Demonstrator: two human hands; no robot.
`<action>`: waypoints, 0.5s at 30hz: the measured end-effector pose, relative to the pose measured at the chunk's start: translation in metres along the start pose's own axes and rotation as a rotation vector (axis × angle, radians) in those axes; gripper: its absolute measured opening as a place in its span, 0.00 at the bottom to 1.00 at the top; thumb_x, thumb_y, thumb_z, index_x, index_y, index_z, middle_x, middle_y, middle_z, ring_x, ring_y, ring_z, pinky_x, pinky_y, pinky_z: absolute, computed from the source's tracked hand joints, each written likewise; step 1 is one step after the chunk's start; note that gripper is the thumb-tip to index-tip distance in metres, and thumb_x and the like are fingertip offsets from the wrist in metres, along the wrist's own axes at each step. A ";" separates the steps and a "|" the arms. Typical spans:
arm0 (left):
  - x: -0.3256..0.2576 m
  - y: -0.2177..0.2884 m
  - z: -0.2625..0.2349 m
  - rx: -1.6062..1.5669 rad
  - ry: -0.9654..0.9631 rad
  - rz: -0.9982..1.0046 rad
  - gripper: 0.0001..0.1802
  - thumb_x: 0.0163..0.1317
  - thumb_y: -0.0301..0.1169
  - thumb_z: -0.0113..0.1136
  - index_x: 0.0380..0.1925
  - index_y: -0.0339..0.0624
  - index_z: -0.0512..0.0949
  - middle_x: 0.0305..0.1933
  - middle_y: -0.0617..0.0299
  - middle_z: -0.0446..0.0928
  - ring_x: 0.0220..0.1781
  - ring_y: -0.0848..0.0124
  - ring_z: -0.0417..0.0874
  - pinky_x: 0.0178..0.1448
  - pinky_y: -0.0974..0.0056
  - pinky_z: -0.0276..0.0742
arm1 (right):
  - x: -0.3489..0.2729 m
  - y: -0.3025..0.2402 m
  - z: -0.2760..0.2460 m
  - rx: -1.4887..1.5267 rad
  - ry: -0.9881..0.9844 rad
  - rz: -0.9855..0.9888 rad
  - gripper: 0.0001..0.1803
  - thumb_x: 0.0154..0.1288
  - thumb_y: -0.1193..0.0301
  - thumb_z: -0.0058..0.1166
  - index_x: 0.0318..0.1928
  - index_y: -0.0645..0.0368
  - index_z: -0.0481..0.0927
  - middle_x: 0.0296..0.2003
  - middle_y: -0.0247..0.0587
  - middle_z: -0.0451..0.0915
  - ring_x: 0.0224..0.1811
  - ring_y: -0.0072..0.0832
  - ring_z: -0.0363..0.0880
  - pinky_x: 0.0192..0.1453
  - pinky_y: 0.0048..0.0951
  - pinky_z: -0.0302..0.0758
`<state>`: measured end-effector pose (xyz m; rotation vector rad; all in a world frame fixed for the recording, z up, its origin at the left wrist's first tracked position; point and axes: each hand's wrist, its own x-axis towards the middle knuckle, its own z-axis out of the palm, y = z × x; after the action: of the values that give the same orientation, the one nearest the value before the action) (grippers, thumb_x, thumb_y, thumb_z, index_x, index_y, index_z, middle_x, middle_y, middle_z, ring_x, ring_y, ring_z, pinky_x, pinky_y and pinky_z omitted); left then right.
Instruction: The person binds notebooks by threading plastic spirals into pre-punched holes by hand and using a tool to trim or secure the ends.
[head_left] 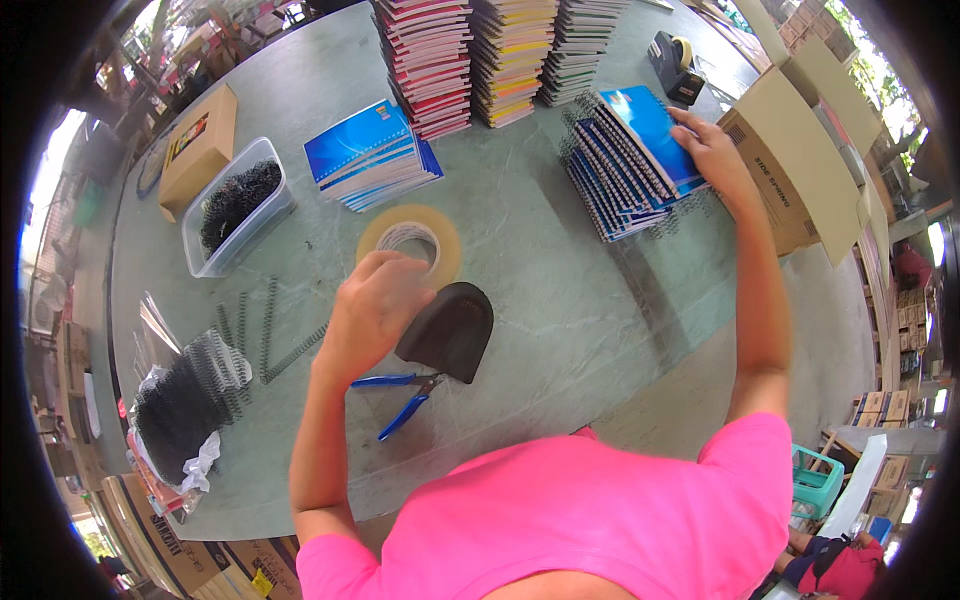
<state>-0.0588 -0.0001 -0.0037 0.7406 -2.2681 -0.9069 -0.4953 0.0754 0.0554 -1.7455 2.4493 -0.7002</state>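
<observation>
While the left hand (375, 305) hovers, the right hand (712, 148) presses the spiral notebooks (628, 160).

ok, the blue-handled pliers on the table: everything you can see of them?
The pliers lie flat on the grey-green table, just below the left hand, which does not touch them. The two blue handles are spread apart; the dark metal head points right, meeting or slipping under the black rounded pad. Jaw detail is too small to read.

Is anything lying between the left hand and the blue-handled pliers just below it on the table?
Nothing visible does. The left hand hovers by the tape roll and the black curved pad; the pliers lie just below the wrist on bare table. The right hand rests on the spiral notebook stack, far off.
</observation>
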 end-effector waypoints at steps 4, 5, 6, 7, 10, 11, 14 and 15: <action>0.001 -0.010 -0.007 -0.026 0.037 -0.084 0.13 0.55 0.30 0.63 0.40 0.38 0.79 0.40 0.57 0.77 0.37 0.70 0.76 0.41 0.67 0.73 | 0.002 0.015 0.000 0.140 0.085 -0.026 0.17 0.63 0.72 0.47 0.51 0.61 0.77 0.46 0.50 0.79 0.49 0.39 0.78 0.56 0.32 0.70; 0.001 -0.013 -0.007 -0.016 0.032 -0.085 0.13 0.55 0.30 0.63 0.40 0.38 0.79 0.40 0.57 0.78 0.37 0.71 0.76 0.40 0.68 0.73 | 0.001 0.019 0.001 0.123 0.102 -0.049 0.16 0.62 0.72 0.47 0.51 0.61 0.77 0.46 0.50 0.79 0.49 0.39 0.79 0.56 0.32 0.70; 0.000 -0.015 -0.007 -0.008 0.025 -0.088 0.13 0.55 0.30 0.63 0.40 0.37 0.79 0.40 0.57 0.78 0.38 0.71 0.76 0.40 0.68 0.73 | 0.000 0.017 0.002 0.126 0.120 -0.018 0.16 0.62 0.73 0.47 0.50 0.61 0.77 0.46 0.50 0.79 0.49 0.40 0.79 0.56 0.32 0.71; 0.000 -0.017 -0.005 -0.028 0.017 -0.097 0.12 0.55 0.30 0.63 0.40 0.38 0.79 0.40 0.56 0.78 0.37 0.70 0.77 0.40 0.67 0.73 | -0.003 0.015 0.003 0.127 0.139 0.014 0.16 0.62 0.73 0.47 0.49 0.62 0.78 0.45 0.51 0.80 0.48 0.40 0.79 0.55 0.33 0.71; 0.004 -0.022 -0.002 0.015 -0.049 -0.032 0.11 0.55 0.28 0.61 0.39 0.37 0.79 0.40 0.55 0.78 0.39 0.63 0.77 0.44 0.62 0.73 | -0.003 0.008 0.007 -0.186 0.228 -0.047 0.15 0.61 0.74 0.50 0.48 0.61 0.78 0.47 0.50 0.78 0.51 0.42 0.77 0.56 0.34 0.70; 0.011 -0.023 -0.003 0.096 -0.091 0.051 0.11 0.54 0.26 0.59 0.39 0.37 0.79 0.41 0.54 0.78 0.41 0.59 0.77 0.46 0.59 0.72 | -0.003 0.003 0.007 -0.345 0.261 -0.095 0.15 0.60 0.73 0.51 0.48 0.61 0.79 0.49 0.50 0.78 0.52 0.42 0.76 0.57 0.34 0.70; 0.036 -0.056 -0.019 0.473 0.244 0.160 0.11 0.56 0.30 0.58 0.39 0.38 0.79 0.42 0.54 0.78 0.46 0.54 0.74 0.52 0.56 0.69 | -0.010 -0.053 -0.010 -0.420 0.554 -0.172 0.16 0.58 0.70 0.56 0.49 0.57 0.79 0.54 0.43 0.74 0.57 0.39 0.72 0.61 0.35 0.66; 0.055 -0.069 -0.024 0.615 0.373 0.159 0.13 0.56 0.32 0.58 0.40 0.40 0.79 0.43 0.54 0.78 0.48 0.55 0.74 0.52 0.57 0.68 | -0.015 -0.062 -0.018 -0.368 0.675 -0.283 0.16 0.59 0.69 0.57 0.49 0.55 0.79 0.56 0.41 0.73 0.58 0.38 0.71 0.62 0.34 0.65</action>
<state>-0.0611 -0.0897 -0.0239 0.8783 -2.2183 0.0300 -0.4408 0.0791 0.0928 -2.3366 2.9272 -1.0697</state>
